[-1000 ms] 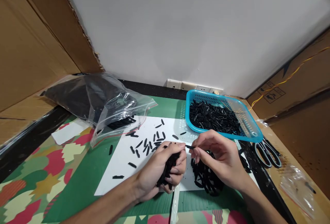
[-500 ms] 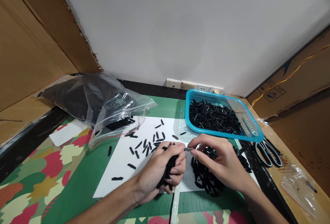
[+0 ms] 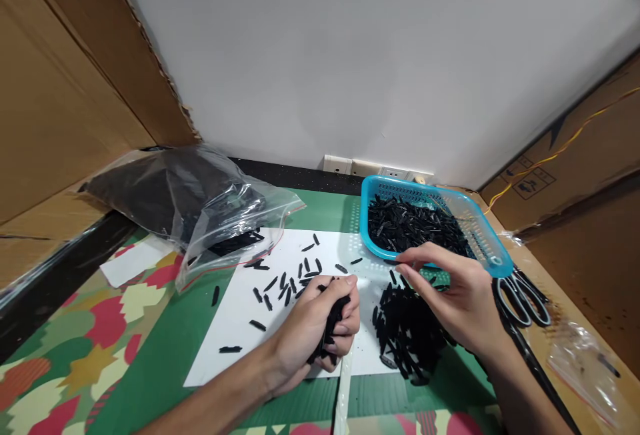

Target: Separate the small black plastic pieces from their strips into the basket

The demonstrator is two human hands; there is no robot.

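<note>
My left hand [image 3: 320,321] is closed around a bunch of small black strips [image 3: 330,328], above the white sheet of paper [image 3: 215,348]. My right hand [image 3: 450,295] is raised at the near side of the blue basket [image 3: 367,248], thumb and forefinger pinched together. A thin black strip [image 3: 391,262] shows at those fingertips. Beneath the right hand lies a heap of black strips [image 3: 410,328], partly covered by the hand. To the left of my left hand, several loose strips [image 3: 287,288] are scattered over the paper. Many more strips fill the basket.
A clear zip bag [image 3: 200,201] full of dark material lies at the back left. Scissors [image 3: 525,298] and a small clear bag [image 3: 585,368] are on the right. Wall sockets [image 3: 377,168] line the back; cardboard [image 3: 65,108] stands at the left.
My right hand has moved right and up from my left fist toward the basket, a thin strip at its fingertips. The left hand stays closed on its bunch, almost unmoved.
</note>
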